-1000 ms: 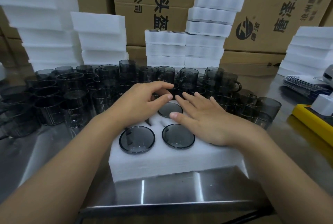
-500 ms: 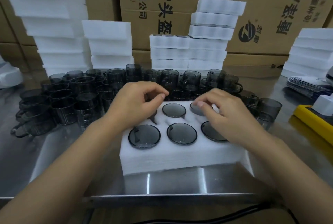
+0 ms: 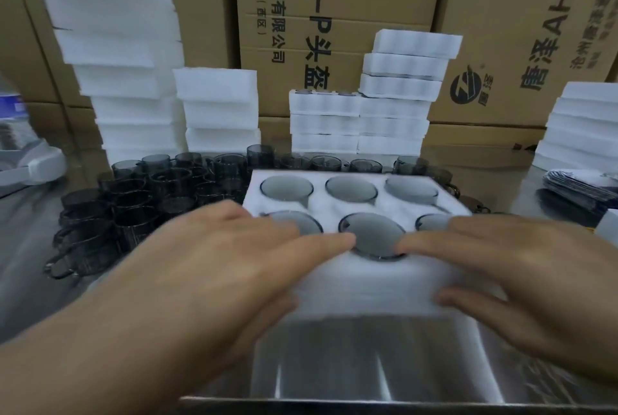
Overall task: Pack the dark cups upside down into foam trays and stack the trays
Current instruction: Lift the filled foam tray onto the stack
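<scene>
Head view: foam tray (image 3: 378, 210) at near middle of the counter (image 3: 368, 364), six dark cups (image 3: 371, 234) base-up in its pockets. Blur hides whether it rests or is raised.
Left hand (image 3: 214, 264): fingers (image 3: 321, 242) flat over the near-left top, thumb under the edge, pinching the tray.
Right hand (image 3: 521, 274): the same at near-right, thumb on the front face.
Handling: foam judged light, soft and bendy; cups look fragile and only loosely seated.
Hold: both ends, supported from beneath, kept level.
Likely destination: filled stack (image 3: 324, 120) behind.
</scene>
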The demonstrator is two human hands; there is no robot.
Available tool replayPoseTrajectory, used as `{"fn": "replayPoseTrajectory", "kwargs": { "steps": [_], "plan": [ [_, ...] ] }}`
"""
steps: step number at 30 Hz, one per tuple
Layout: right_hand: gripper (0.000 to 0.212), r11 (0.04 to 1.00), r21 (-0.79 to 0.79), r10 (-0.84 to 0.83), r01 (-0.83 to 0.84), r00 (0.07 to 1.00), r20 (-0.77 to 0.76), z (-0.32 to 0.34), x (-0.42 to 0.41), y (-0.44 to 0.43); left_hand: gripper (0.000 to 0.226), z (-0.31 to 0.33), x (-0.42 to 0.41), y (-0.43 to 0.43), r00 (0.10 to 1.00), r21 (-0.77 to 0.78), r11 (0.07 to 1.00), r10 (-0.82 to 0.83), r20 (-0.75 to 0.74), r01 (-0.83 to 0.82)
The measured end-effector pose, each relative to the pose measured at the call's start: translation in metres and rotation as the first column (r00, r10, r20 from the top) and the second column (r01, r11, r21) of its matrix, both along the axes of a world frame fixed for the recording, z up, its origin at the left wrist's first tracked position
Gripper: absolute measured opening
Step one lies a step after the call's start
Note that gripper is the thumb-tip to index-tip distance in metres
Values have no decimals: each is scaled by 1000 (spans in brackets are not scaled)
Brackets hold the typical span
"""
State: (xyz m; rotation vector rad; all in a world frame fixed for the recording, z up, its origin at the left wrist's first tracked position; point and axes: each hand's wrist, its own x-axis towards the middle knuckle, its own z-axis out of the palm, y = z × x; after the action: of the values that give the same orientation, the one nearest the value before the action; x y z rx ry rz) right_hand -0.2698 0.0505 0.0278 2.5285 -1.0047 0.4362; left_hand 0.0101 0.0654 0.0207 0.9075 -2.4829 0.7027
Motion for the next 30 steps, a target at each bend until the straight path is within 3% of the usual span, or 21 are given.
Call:
{"fn": "replayPoseTrajectory", "kwargs": {
  "steps": [3,7,14,18,21,24,26,30],
  "plan": [
    [38,999,-41,-4,9,993,117,44,0,-23,48,51,-3,-24,996,-77,996,30,-83,-36],
    [45,974,59,-227,221,964,137,97,13,-107,54,106,-12,-115,959,128,981,173,-222,-147],
    [46,891,83,-438,446,893,-101,92,32,-295,36,94,-15,-303,913,145,903,391,118,-405],
    [47,860,82,-471,504,845,-253,63,46,-375,24,67,-23,-377,819,-10,863,484,307,-506],
    [44,861,31,-489,508,843,-224,47,54,-416,15,54,-22,-420,760,-56,804,579,295,-592],
    [41,864,10,-487,504,839,-242,32,62,-450,18,39,-19,-457,769,62,782,591,244,-621],
    [43,858,45,-475,511,824,-309,23,60,-462,14,29,-21,-472,792,115,797,551,262,-592],
    [43,849,134,-424,511,810,-405,1,48,-468,26,7,-21,-487,865,258,835,417,279,-486]
  ]
}}
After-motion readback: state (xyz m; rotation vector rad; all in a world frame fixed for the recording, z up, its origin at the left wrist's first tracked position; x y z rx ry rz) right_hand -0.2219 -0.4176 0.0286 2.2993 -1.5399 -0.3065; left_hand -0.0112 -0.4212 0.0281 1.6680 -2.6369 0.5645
